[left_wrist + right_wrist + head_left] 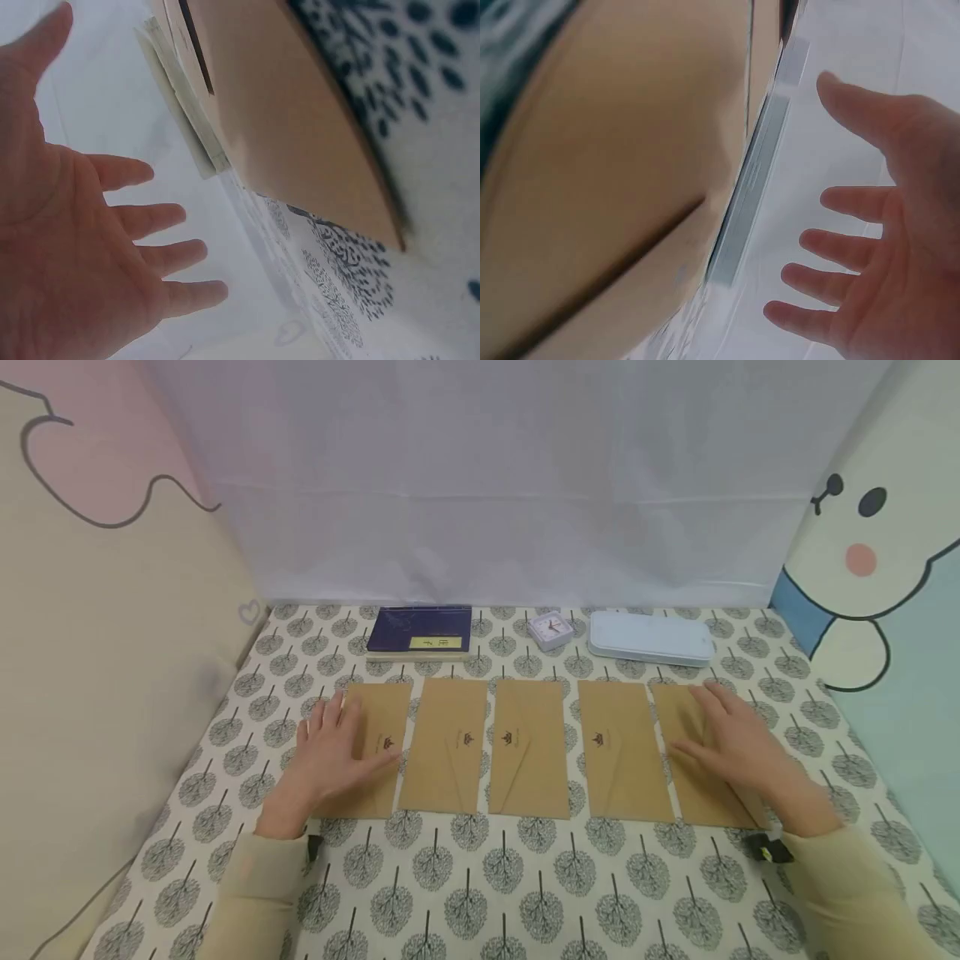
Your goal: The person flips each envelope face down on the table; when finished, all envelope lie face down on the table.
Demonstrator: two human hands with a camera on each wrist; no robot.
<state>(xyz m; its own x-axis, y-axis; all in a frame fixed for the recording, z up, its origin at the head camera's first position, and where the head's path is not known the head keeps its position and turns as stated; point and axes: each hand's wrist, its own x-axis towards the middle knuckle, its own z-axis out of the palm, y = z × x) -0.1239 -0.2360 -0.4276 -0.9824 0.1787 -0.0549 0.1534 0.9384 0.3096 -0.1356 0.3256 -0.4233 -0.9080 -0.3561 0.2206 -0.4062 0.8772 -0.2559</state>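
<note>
Several brown kraft paper envelopes lie side by side in a row on the patterned cloth, with small dark crown prints and pointed flaps. My left hand (326, 764) is over the leftmost envelope (386, 714), fingers spread and holding nothing. At the other end, my right hand (742, 752) overlaps the rightmost envelope (693, 797), fingers loosely extended. Both wrist views show the palm apart from the envelope beneath it. Between the hands lie a left-centre envelope (442, 710), a middle envelope (547, 735) and a right-centre envelope (641, 752).
Behind the row stand a dark blue book (416, 628) with a yellow label, a small white clock (551, 630) and a pale blue case (651, 637). The tree-print tablecloth (480, 868) ends at a white curtain (495, 527); decorated panels rise at both sides.
</note>
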